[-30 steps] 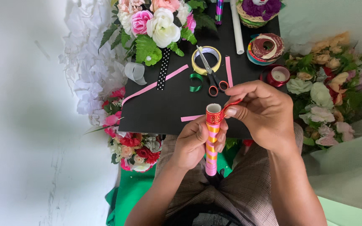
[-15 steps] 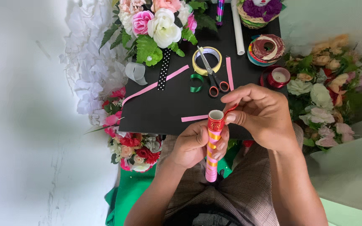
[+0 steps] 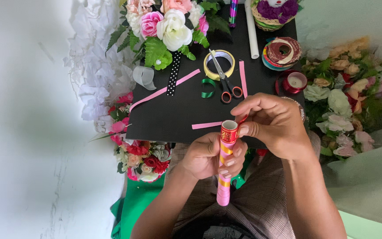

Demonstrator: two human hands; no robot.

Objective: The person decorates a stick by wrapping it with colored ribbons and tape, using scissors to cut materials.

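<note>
Pink tube (image 3: 224, 164) wrapped in spiral red and gold ribbon, open white-rimmed end up top. Long axis near upright in view, open end toward black desk (image 3: 164, 116), lower pink end toward lap. Left hand (image 3: 208, 156) fingers curled tight round tube middle. Right hand (image 3: 274, 126) fingertips pinch red ribbon (image 3: 242, 118) at tube top. Scissors (image 3: 224, 80) lie on desk beyond, across yellow tape roll (image 3: 219, 64).

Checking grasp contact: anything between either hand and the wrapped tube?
Nothing visible. The left hand wraps the tube directly, and the right hand pinches a red ribbon at its open top end. Scissors lie apart on the black board.
</note>
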